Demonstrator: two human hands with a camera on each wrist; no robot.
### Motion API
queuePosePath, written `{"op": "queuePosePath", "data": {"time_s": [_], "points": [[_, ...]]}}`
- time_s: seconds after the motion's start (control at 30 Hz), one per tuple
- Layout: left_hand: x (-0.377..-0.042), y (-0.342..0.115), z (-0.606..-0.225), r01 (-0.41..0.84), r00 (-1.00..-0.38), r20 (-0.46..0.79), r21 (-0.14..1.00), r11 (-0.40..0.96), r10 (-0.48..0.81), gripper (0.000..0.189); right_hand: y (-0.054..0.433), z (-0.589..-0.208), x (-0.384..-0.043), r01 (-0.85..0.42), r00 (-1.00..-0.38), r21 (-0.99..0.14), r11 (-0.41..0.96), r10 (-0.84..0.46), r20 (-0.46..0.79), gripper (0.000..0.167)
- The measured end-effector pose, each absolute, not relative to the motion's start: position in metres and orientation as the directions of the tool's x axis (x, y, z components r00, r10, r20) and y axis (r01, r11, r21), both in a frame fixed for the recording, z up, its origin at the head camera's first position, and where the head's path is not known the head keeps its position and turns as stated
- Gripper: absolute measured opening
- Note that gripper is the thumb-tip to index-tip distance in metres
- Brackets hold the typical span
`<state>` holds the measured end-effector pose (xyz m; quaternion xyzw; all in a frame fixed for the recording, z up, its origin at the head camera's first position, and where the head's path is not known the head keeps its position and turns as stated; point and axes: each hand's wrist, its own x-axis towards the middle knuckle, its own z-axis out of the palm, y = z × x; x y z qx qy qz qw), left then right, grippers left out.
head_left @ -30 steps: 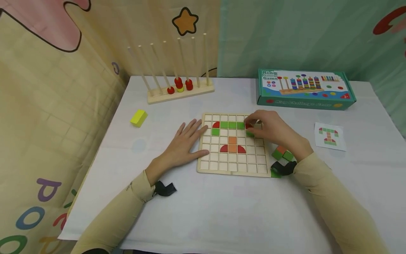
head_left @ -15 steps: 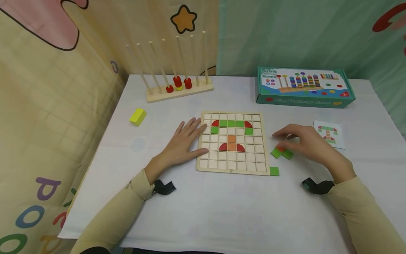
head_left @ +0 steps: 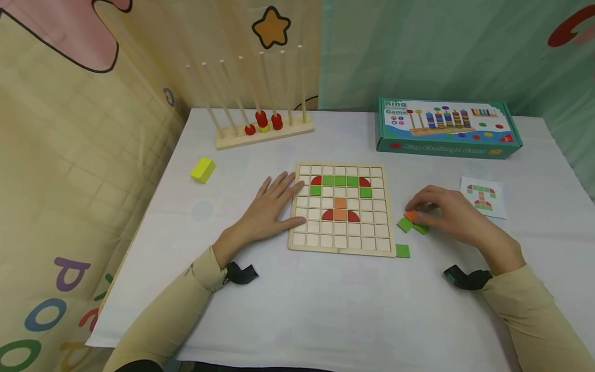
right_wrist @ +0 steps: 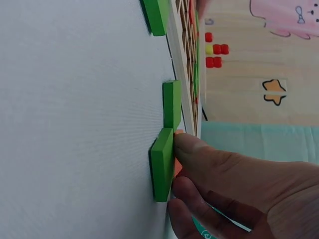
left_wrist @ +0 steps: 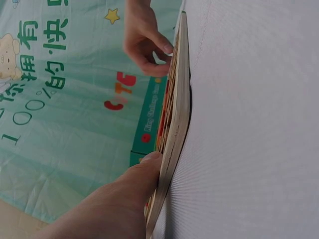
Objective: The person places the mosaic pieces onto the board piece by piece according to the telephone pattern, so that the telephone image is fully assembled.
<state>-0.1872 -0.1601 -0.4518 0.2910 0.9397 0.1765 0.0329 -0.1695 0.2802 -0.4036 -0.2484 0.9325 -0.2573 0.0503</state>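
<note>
A wooden grid board (head_left: 367, 243) lies mid-table, with green, red and orange tiles set in some cells. My left hand (head_left: 264, 216) lies spread at its left edge, thumb and index finger over the frame; the left wrist view shows the thumb (left_wrist: 147, 167) on the rim. Right of the board, my right hand (head_left: 446, 212) pinches an orange square tile (head_left: 411, 216) between thumb and fingers. Two green tiles (head_left: 405, 224) lie right under and beside it, and in the right wrist view a green tile (right_wrist: 162, 167) sits just before the thumb. Another green tile (head_left: 402, 251) touches the board's lower right corner.
A picture card (head_left: 483, 198) showing a tile pattern lies beyond my right hand. At the back stand a peg rack (head_left: 283, 133) with red and yellow rings and a green game box (head_left: 448, 129). A yellow block (head_left: 203, 170) is at the left.
My right hand has left the board's upper right, where a red tile now shows in its cell, moved right to the loose tiles and taken the orange one. The left hand has stayed put.
</note>
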Motion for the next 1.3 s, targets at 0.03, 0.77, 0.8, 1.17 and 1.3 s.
{"op": "queuePosePath", "data": {"time_s": [0.03,0.77,0.8,1.17,1.3], "points": [[-0.187,-0.160,-0.452,0.536,-0.828,0.042,0.351,0.768,0.559,0.091,0.280,-0.403,-0.170,-0.425,-0.875,-0.510,0.748,-0.484,0.019,0.024],[-0.184,-0.162,-0.452,0.530,-0.830,0.034,0.359,0.768,0.556,0.091,0.244,-0.386,-0.209,-0.276,-0.913,-0.671,0.688,-0.406,-0.042,0.010],[-0.184,-0.163,-0.452,0.529,-0.831,0.034,0.359,0.769,0.555,0.091,0.234,-0.385,-0.213,-0.281,-0.911,-0.675,0.682,-0.412,-0.037,0.010],[-0.184,-0.162,-0.452,0.535,-0.829,0.049,0.361,0.764,0.557,0.090,0.155,-0.392,-0.241,-0.345,-0.875,-0.692,0.634,-0.485,-0.009,0.007],[-0.186,-0.161,-0.449,0.541,-0.826,0.055,0.362,0.759,0.561,0.090,0.144,-0.395,-0.239,-0.351,-0.867,-0.675,0.649,-0.497,-0.027,0.006]]}}
